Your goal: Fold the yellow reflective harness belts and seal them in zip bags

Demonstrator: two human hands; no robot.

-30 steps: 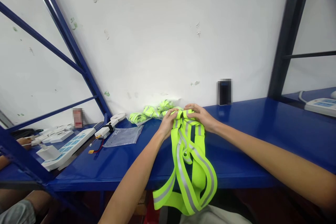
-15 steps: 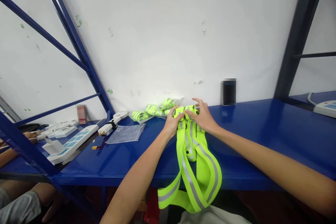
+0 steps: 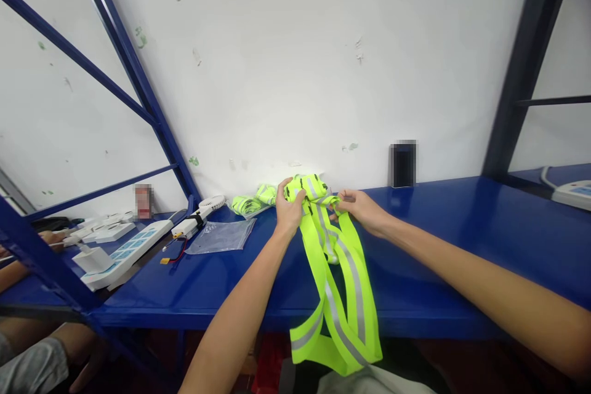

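A neon-yellow reflective vest (image 3: pixel 339 295) with grey stripes hangs from the blue shelf (image 3: pixel 462 240) down over its front edge. My left hand (image 3: pixel 289 206) is closed round the bunched top of the vest and lifts it a little off the shelf. My right hand (image 3: pixel 357 209) pinches the straps just to the right of that bunch. Behind my left hand, against the wall, lies a pile of folded yellow vests (image 3: pixel 252 200).
A clear plastic bag (image 3: pixel 221 236), a small white fan (image 3: pixel 210 203), a white power strip (image 3: pixel 127 250) and a red-wired connector (image 3: pixel 170 254) lie on the shelf to the left. A dark blurred box (image 3: pixel 402 164) stands by the wall. Another person's arm (image 3: pixel 28 271) shows at far left.
My left hand has gathered the vest's top into a bunch and raised it; my right hand slid down onto the straps. The hanging loops swung slightly right.
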